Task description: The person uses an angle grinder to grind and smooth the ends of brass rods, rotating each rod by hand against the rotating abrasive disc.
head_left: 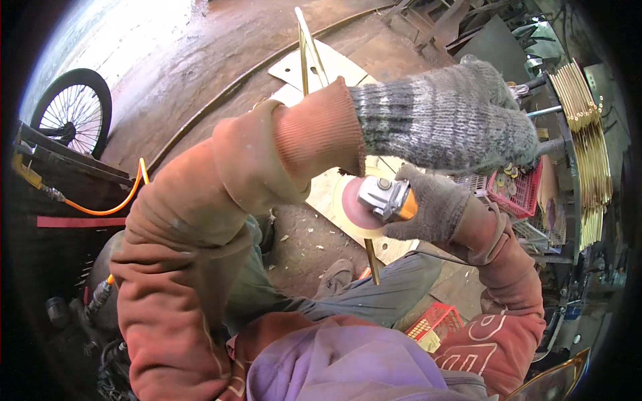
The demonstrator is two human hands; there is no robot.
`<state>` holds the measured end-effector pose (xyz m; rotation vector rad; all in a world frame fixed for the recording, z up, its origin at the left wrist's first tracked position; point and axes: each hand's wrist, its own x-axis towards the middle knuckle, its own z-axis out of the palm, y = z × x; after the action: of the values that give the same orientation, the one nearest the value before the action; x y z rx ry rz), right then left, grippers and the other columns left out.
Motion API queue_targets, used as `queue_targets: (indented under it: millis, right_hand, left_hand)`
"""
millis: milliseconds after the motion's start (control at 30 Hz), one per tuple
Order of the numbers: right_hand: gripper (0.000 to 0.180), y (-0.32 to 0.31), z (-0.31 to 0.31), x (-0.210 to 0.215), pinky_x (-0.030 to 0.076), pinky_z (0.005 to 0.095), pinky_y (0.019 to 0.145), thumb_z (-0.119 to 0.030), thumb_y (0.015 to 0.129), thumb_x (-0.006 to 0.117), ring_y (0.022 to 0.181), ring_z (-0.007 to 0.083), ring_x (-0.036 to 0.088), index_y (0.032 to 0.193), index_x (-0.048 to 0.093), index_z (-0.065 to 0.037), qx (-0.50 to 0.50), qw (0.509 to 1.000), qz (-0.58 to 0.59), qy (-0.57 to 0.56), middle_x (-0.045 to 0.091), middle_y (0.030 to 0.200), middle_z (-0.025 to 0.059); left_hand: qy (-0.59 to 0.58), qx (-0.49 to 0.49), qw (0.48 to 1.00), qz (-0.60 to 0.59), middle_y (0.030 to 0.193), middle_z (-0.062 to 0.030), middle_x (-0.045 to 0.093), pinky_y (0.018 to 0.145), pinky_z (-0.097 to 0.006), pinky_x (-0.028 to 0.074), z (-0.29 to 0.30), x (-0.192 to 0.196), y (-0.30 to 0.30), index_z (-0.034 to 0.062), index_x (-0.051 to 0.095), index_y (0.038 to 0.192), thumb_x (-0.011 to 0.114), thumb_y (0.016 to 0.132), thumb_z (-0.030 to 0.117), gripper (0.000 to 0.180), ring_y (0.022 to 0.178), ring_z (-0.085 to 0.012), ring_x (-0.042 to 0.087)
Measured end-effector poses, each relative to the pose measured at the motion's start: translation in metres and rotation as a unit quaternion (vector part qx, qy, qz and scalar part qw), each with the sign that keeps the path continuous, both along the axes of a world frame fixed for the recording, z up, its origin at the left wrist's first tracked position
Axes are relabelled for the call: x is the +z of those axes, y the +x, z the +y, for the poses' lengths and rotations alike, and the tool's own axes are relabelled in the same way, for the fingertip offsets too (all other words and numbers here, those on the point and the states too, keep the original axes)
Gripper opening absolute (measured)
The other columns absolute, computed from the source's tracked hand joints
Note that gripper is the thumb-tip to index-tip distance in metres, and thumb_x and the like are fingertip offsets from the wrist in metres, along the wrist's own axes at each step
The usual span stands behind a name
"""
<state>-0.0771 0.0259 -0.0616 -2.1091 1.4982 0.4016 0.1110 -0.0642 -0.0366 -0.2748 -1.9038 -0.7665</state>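
- Grinder point(386, 198) sat in the right hand point(431, 208), the gloved fingers wrapped tight around its orange body, the reddish disc facing down-left onto a thin brass-coloured rod point(372, 259).
- The left hand point(455, 120), in a grey knitted glove, was raised above the grinder; whether it was closed on anything could not be told, since its palm side was hidden.
- The rod ran from above the left sleeve, behind the forearm, under the disc and out toward the person's knee, over a pale board point(331, 194) lying on the dirt floor point(200, 80).
- Judged from its look, the grinder would be fairly heavy and stiff, best held around the body behind the head, well clear of the disc; the rod seemed light, hard, smooth and likely to flex along its length.
- A red plastic basket point(518, 190) stood on the rack at the right, holding small round discs; what else lay in it was too small to tell.
- Beside it, a stack of brass-coloured frames point(588, 134) leaned along the rack's right edge.
- Another red crate point(438, 322) rested near the right elbow, its contents unclear.
- A bicycle wheel point(70, 110) and an orange hose point(114, 200) lay far left.
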Motion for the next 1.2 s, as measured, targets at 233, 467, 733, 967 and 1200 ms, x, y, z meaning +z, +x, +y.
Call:
queue_targets:
  millis: [233,467,733,967,1200]
  right_hand:
    - [0.066,-0.021,-0.008,-0.041,0.046,0.0335,0.109,-0.031,0.086,0.085,0.128,0.0153,0.06,0.141,0.061,-0.005,-0.07,0.973,-0.176,0.128,0.067,0.14,0.01]
    - [0.062,-0.024,-0.007,-0.04,0.053,0.0397,0.095,-0.038,0.077,0.089,0.108,0.0263,0.07,0.125,0.072,-0.005,-0.055,0.974,-0.217,0.044,0.074,0.117,0.0152]
    - [0.065,-0.045,-0.008,-0.068,0.056,0.0366,0.092,-0.024,0.075,0.093,0.104,0.0154,0.068,0.129,0.065,-0.002,-0.122,0.908,-0.383,0.122,0.074,0.117,0.0101]
    - [0.065,-0.045,-0.025,-0.048,0.056,0.0326,0.092,-0.024,0.075,0.095,0.105,0.0124,0.068,0.13,0.068,-0.004,-0.191,0.854,-0.449,0.181,0.075,0.116,0.0059]
    - [0.064,-0.068,-0.036,-0.08,0.057,0.0331,0.09,-0.027,0.073,0.097,0.104,0.0152,0.069,0.123,0.066,-0.003,-0.199,0.883,-0.409,0.115,0.075,0.112,0.0073]
  left_hand:
    - [-0.077,-0.058,0.971,0.217,0.075,-0.0054,0.067,0.054,-0.029,0.048,-0.032,-0.036,-0.048,-0.0048,0.074,0.115,0.064,0.105,0.034,0.041,0.063,-0.0106,0.061]
    - [0.123,-0.126,0.984,-0.03,0.079,-0.0066,0.067,0.057,-0.029,0.049,-0.001,-0.011,0.009,-0.0038,0.074,0.116,0.065,0.104,0.033,0.039,0.067,-0.0126,0.061]
    - [0.15,-0.109,0.98,-0.075,0.087,-0.0098,0.068,0.064,-0.031,0.051,-0.008,-0.014,0.003,-0.0033,0.072,0.117,0.066,0.103,0.032,0.038,0.076,-0.0159,0.063]
    - [0.169,-0.104,0.975,-0.1,0.095,-0.0125,0.068,0.07,-0.033,0.053,-0.009,-0.014,0.005,-0.0029,0.07,0.119,0.067,0.101,0.031,0.038,0.083,-0.0189,0.065]
    - [0.174,-0.099,0.974,-0.11,0.102,-0.0153,0.069,0.076,-0.035,0.054,-0.007,-0.014,0.002,-0.0025,0.069,0.12,0.068,0.1,0.03,0.038,0.091,-0.0218,0.067]
